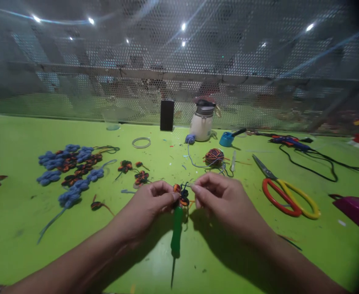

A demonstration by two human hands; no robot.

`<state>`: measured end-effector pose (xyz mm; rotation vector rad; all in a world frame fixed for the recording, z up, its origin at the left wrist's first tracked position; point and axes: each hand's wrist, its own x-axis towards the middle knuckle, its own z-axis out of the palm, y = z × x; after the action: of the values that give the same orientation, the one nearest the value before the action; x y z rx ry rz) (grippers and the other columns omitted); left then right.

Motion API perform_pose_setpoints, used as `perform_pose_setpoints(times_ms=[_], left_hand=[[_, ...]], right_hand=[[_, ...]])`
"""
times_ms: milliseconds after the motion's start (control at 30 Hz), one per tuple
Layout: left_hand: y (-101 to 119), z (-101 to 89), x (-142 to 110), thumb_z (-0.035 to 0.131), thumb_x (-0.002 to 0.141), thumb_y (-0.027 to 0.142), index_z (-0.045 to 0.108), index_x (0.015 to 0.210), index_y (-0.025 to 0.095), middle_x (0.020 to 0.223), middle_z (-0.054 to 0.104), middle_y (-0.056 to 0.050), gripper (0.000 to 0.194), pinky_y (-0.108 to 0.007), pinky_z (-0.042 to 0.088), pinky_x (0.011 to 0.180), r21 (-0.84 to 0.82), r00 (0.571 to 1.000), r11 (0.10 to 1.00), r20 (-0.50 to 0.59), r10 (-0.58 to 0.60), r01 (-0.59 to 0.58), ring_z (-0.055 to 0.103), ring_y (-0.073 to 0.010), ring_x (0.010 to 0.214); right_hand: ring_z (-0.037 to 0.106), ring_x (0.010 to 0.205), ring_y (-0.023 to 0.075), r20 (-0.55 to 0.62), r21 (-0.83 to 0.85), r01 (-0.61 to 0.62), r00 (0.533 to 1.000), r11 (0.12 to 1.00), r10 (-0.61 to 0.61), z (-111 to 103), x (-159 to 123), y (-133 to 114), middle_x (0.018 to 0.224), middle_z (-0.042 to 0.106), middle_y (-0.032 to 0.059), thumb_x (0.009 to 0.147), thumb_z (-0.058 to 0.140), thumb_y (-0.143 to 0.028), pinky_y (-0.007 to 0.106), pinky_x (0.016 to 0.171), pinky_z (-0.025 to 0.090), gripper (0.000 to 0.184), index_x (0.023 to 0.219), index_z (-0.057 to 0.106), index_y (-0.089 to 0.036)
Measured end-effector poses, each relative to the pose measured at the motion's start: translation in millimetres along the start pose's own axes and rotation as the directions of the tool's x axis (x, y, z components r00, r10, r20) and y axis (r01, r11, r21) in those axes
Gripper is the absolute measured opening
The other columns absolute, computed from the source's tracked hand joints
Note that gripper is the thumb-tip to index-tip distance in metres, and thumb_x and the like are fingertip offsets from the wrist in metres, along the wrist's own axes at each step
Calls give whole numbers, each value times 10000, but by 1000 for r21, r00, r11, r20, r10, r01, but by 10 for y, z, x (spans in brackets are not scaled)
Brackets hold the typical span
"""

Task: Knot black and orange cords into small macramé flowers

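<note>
Green-handled tool [176, 234] pointing nearest, the left hand [150, 204] pinches a small crocheted flower [184, 199] over the tabletop [210, 271], steadying it for the right hand [222, 194], whose fingers grip what is probably a yarn end [189, 185].

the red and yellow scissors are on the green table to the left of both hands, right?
Not quite, the side is wrong: in the head view, the scissors lie to the right of both the left hand and the right hand. They are red and yellow and on the green table, as you say.
</note>
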<state>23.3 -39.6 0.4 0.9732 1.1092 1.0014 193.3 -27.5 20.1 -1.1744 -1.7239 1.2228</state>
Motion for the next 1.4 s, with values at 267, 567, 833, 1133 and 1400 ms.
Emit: perform_pose_setpoints(times_ms=[267,567,833,1133,1400], left_hand=[[4,-3,-7,658,706,258,548,676,149,628,555,11,157,-220,377,613,-80,997,996,-70,26,-32,504,-101,612],[17,16,5,661,717,221,557,686,134,687,570,-14,139,-215,431,628,-225,995,973,-97,32,-53,552,-104,636],[58,-49,9,659,720,202,588,696,137,695,552,-3,100,-172,411,584,-266,998,963,-60,21,-36,495,-72,603],[101,-98,-20,659,720,232,625,747,143,710,570,3,99,-185,394,612,-198,996,978,-66,56,-68,502,-75,637],[144,-119,-39,653,720,175,642,738,123,751,567,-22,57,-189,421,621,-271,999,962,-31,20,-28,520,-85,680]], right_hand=[[481,623,122,-42,-95,103,993,990,-108,299,-90,145,673,514,3,872,453,-292,266,562,383,185,724,463,-180],[319,392,50,25,443,-148,988,884,153,509,-88,216,559,449,-70,886,412,-455,169,369,236,249,825,387,-214],[355,457,74,-95,216,36,995,976,-16,436,-69,308,591,459,-49,901,407,-394,194,409,269,211,807,397,-206],[503,599,124,-165,-200,229,951,953,-263,302,-72,283,663,519,1,861,460,-253,247,542,389,100,785,446,-190],[518,584,116,-150,-446,380,861,811,-486,230,-69,324,682,547,-1,858,465,-164,253,568,385,44,834,490,-192]])
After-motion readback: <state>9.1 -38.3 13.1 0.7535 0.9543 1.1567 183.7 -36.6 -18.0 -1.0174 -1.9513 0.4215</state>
